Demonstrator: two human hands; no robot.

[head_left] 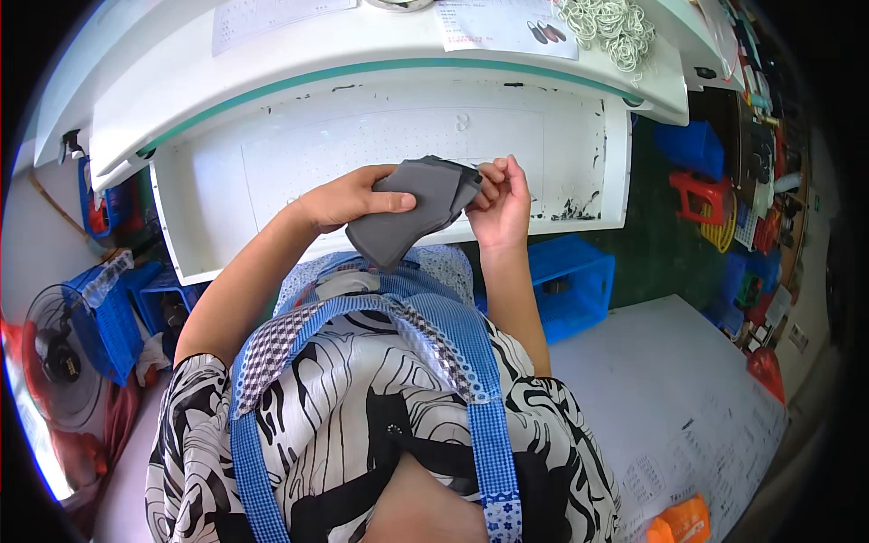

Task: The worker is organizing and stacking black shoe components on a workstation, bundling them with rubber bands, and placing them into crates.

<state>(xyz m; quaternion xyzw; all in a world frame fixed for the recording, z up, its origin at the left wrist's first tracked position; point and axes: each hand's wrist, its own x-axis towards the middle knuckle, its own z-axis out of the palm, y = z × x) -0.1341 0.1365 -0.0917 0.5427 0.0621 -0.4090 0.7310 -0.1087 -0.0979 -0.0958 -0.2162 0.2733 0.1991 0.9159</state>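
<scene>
A stack of thin, flat dark grey cut pieces (398, 226) with curved outlines is held over the front of an open white drawer (199, 244). My left hand (358, 201) grips the stack from the left, thumb flat on top and the other fingers hidden beneath. At the upper right the pieces fan apart, some looking darker. There my right hand (501, 204) has its fingers curled in against the edge of the fanned pieces. Its exact hold on them is partly hidden.
Above the drawer, the white table carries paper sheets (507, 27) and a heap of pale cord loops (611, 34). A blue crate (570, 281) stands right of my lap. At left are a fan (62, 357) and blue baskets (109, 326); a red stool (701, 197) stands at right.
</scene>
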